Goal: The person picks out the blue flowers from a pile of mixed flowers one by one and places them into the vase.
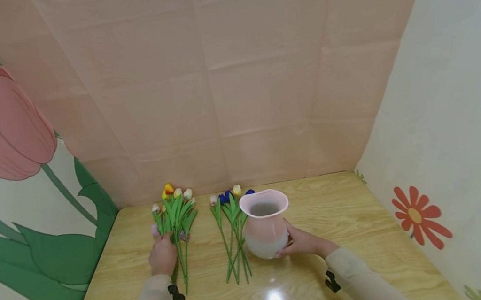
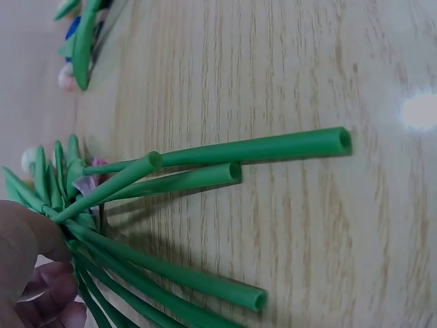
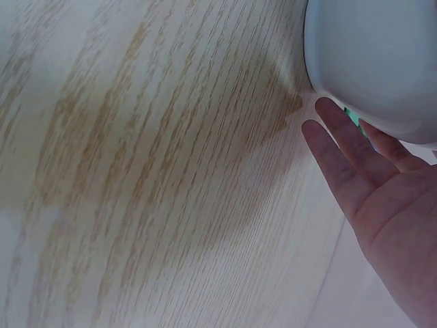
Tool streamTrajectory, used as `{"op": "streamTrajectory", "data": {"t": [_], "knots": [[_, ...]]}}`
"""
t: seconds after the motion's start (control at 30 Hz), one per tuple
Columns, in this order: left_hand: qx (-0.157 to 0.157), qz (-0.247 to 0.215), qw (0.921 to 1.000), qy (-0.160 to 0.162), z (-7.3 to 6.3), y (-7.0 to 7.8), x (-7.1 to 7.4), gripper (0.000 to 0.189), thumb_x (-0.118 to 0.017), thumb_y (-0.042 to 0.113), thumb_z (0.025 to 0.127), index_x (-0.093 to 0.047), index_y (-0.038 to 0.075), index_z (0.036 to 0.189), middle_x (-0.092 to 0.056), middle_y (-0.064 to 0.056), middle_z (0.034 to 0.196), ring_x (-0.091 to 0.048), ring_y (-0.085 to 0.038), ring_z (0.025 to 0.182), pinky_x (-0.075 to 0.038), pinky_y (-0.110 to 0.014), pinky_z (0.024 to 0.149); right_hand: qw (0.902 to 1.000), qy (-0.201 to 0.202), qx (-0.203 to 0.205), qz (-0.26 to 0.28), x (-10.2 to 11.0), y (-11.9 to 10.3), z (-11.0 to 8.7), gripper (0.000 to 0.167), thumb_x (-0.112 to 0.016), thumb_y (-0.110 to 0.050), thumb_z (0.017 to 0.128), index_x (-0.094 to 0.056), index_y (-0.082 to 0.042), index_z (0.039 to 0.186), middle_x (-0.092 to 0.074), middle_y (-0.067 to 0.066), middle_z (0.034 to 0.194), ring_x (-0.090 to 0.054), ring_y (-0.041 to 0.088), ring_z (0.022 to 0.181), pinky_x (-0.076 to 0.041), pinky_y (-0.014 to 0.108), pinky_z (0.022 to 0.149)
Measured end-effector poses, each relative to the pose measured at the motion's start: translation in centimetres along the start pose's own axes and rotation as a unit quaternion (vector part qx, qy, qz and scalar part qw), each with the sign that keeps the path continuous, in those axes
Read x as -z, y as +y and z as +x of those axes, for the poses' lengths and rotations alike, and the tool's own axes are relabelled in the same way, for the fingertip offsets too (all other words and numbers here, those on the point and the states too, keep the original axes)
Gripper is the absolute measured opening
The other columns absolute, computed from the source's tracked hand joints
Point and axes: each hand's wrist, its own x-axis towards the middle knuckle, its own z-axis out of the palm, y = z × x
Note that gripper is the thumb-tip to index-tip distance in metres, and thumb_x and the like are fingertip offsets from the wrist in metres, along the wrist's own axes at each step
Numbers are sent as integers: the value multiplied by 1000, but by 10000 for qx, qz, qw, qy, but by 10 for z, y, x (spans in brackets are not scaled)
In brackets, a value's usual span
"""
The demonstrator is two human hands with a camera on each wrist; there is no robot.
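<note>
On the left of the table, my left hand grips a bunch of tulips just below the flower heads. The heads are yellow-orange, white and purple, with green leaves. In the left wrist view, the cut ends of the green stems fan out over the table. My right hand holds the lower right side of a pink-and-white vase, thumb on the near side. The vase has a wavy flared rim. In the right wrist view, some fingers stretch out straight beside its pale, rounded body.
A second group of tulips, with blue and pale heads, lies between the bunch and the vase, partly hidden by the vase. The wood-grain table meets a pink cloth backdrop behind. Flower-printed panels stand at both sides.
</note>
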Motion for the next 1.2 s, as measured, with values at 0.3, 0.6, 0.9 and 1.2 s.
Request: {"op": "streamTrajectory", "data": {"t": [0.3, 0.6, 0.9, 1.2], "knots": [[-19, 67, 9999, 130, 0, 7, 5, 37, -62, 6, 83, -63, 5, 121, -57, -30, 117, -63, -37, 70, -46, -44, 44, 10000, -43, 12, 74, 0, -2, 0, 103, -79, -16, 80, -6, -21, 152, -36, 14, 145, -47, 31, 123, -47, 36, 92], [-635, 135, 9951, 742, 2, 32, 4, 39, -70, 11, 84, -59, 1, 119, -62, -22, 108, -66, -35, 81, -52, -47, 54, 10000, -41, -7, 70, 0, -3, -2, 103, -79, -16, 80, -6, -20, 152, -37, 15, 144, -48, 31, 121, -48, 38, 90], [-1428, -212, 9831, 1127, -1, 77, -2, 32, -63, 5, 82, -59, 0, 114, -64, -15, 100, -62, -27, 67, -48, -40, 50, 10000, -49, -8, 62, 1, 1, 0, 103, -79, -16, 80, -7, -21, 152, -37, 15, 144, -49, 31, 122, -49, 36, 90], [-2448, -129, 9695, 1, -26, 106, -26, 32, -59, 6, 91, -54, 4, 123, -63, -9, 107, -62, -14, 74, -49, -23, 55, 9999, -37, 0, 93, 2, 5, 1, 102, -79, -16, 80, -7, -23, 152, -38, 16, 143, -51, 29, 120, -51, 35, 88]]}}
